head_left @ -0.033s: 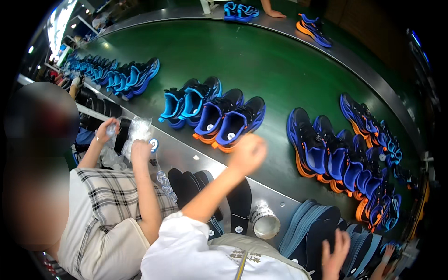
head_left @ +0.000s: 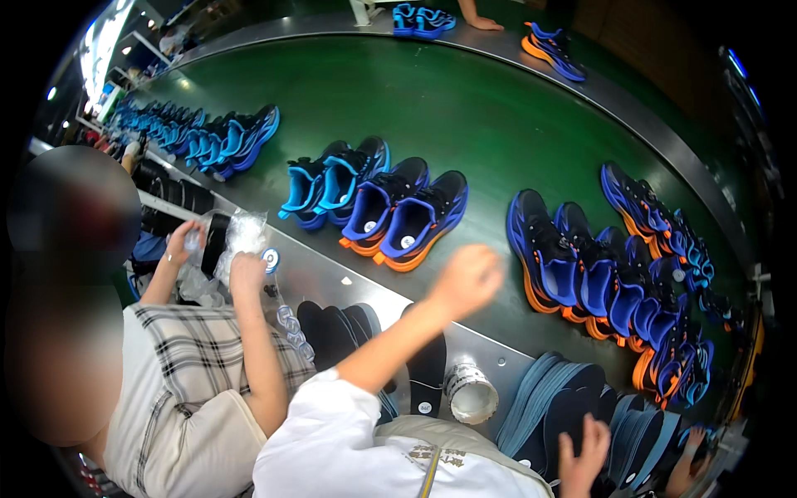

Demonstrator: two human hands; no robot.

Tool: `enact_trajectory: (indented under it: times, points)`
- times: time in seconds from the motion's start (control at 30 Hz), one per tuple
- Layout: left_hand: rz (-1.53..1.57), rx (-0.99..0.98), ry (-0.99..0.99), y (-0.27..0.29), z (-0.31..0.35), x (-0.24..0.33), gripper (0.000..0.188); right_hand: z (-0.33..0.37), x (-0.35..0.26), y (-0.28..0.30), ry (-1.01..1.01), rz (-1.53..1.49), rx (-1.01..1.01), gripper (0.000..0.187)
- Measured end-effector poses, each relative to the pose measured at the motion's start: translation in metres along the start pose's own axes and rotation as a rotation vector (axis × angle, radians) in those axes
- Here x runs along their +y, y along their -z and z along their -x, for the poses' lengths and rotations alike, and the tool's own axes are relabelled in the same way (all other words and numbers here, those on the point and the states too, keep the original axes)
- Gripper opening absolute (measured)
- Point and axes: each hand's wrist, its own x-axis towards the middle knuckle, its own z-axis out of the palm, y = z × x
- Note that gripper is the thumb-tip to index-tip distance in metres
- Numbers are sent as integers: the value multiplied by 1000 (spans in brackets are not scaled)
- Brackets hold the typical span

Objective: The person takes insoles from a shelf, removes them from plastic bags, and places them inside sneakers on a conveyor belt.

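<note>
- 2 hands are at work: the right hand lies nearest, at the lower right, fingers spread wide on a stack of dark insoles.
- To take 1 insole cleanly, I judge it best to fan the stack edge with the fingertips and lift only the top piece.
- 1 white roll stands just left of the stack on the metal ledge, so a lifted insole should pass to its right.
- Beyond the ledge, the left hand hangs over the near edge of the green belt, curled into a fist and blurred; I cannot tell whether it holds anything.
- It sits between the blue and orange pair to its left and the row of blue shoes to its right, touching neither.
- A steady approach from above the nearest shoe's opening would likely keep the neighbours upright.
- Left of this, a co-worker's hand grips clear plastic bags; the left elbow should stay clear of that arm.
- Far across the belt lie 2 more lots of shoes, well apart from both hands.
</note>
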Motion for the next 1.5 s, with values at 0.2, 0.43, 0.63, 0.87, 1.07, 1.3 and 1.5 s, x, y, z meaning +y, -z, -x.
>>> enact_trajectory:
  times: [0.2, 0.43, 0.63, 0.87, 1.07, 1.3, 1.5]
  points:
    - [-237, -471, -302, -133, -32, 4, 70, 35, -65, -1, -228, 141, 12, 78]
    - [-109, -232, -402, -154, -53, 4, 78, 65, -30, 6, -345, -176, 58, 64]
    - [297, -167, 224, -143, -55, -18, 55, 48, -10, 20, -375, -97, 489, 54]
    - [419, -91, 508, -122, -53, -26, 46, 56, -3, 16, -407, -214, 438, 52]
    - [350, -186, 450, -119, -49, -13, 46, 38, 29, 16, -267, 128, 271, 45]
    - [439, -212, 627, -122, -56, -47, 46, 60, -3, 25, -182, 120, 77, 57]
    - [864, -232, 1010, -126, -61, -50, 35, 70, 4, 26, -180, 53, 16, 52]
